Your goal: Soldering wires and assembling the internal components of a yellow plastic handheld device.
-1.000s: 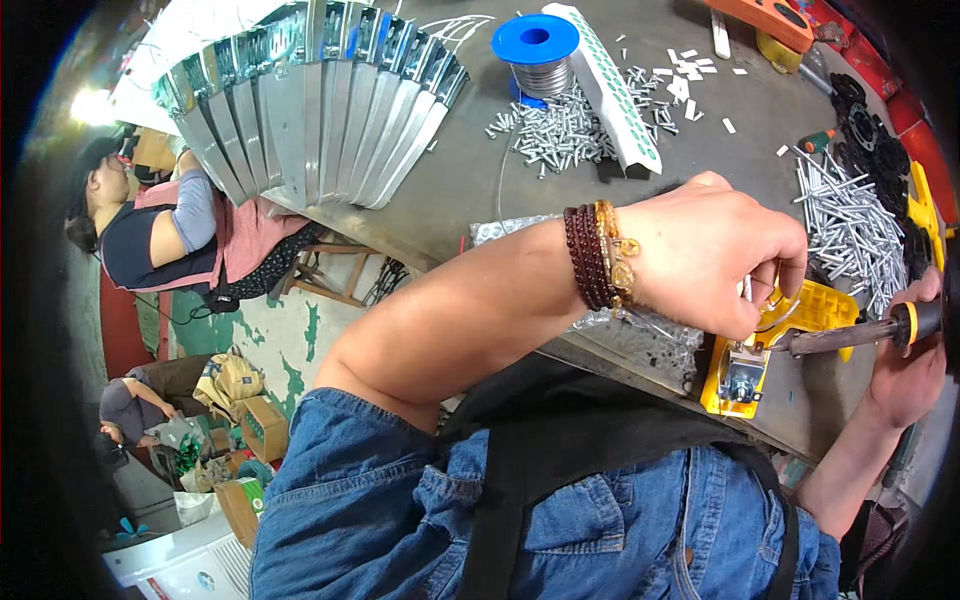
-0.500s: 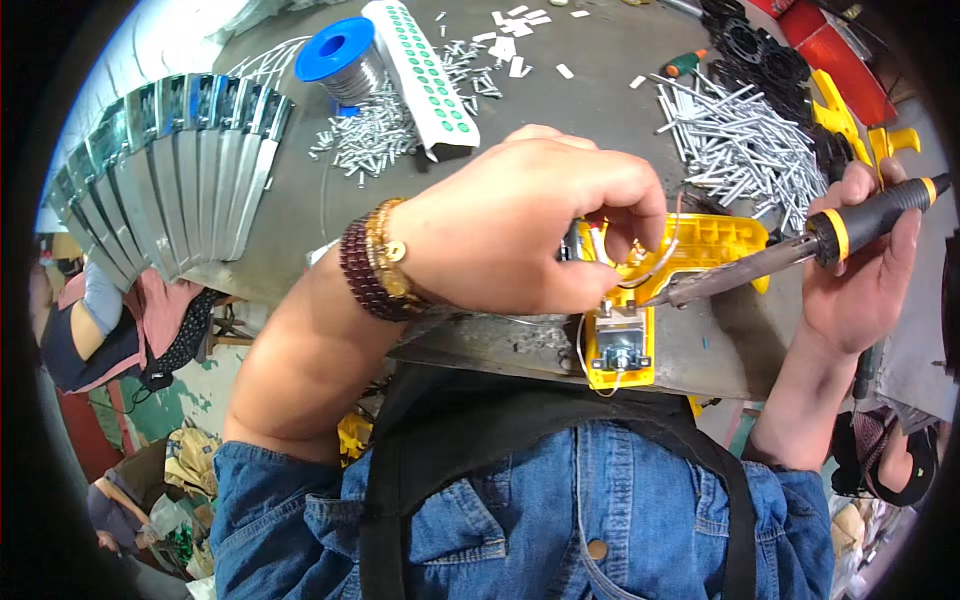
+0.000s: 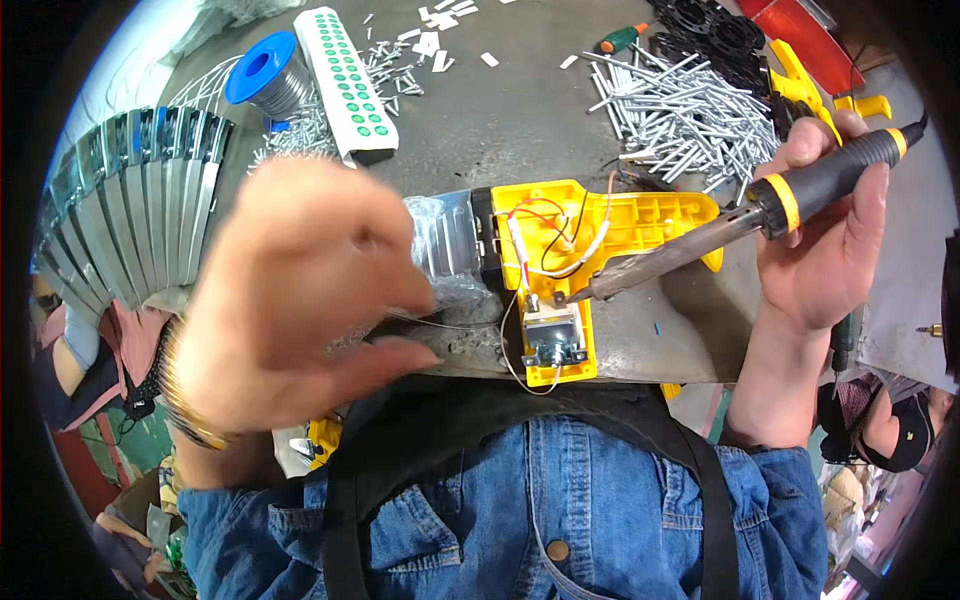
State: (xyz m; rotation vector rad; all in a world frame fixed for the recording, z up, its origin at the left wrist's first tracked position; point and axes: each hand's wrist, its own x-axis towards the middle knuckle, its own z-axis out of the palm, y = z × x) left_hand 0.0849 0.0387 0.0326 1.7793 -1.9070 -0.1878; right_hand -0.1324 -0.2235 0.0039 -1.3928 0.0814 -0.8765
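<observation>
My right hand (image 3: 822,240) is wrapped round the black and yellow handle of a soldering iron (image 3: 690,245). The iron's tip touches or nearly touches a metal terminal inside the yellow plastic housing (image 3: 640,207). Red, black and white wires run through that open shell, and a metal switch-like part (image 3: 555,340) sits in its lower arm. To the left of the housing is a clear plastic piece (image 3: 440,235) joined to a black collar. Over the table's left side, my left hand (image 3: 310,290) is blurred, its thumb apart from its curled fingers, with nothing visible between them.
Silvery rods (image 3: 690,120) lie heaped at the back right beside a green screwdriver (image 3: 622,40). Behind my left hand are a blue solder spool (image 3: 262,68), loose screws (image 3: 300,135) and a white strip with green dots (image 3: 345,85). Metal blades (image 3: 140,200) fan out at far left.
My left hand has moved left, off the yellow housing, uncovering its wires. The soldering iron stays at the same terminal. The whole view has shifted slightly.
</observation>
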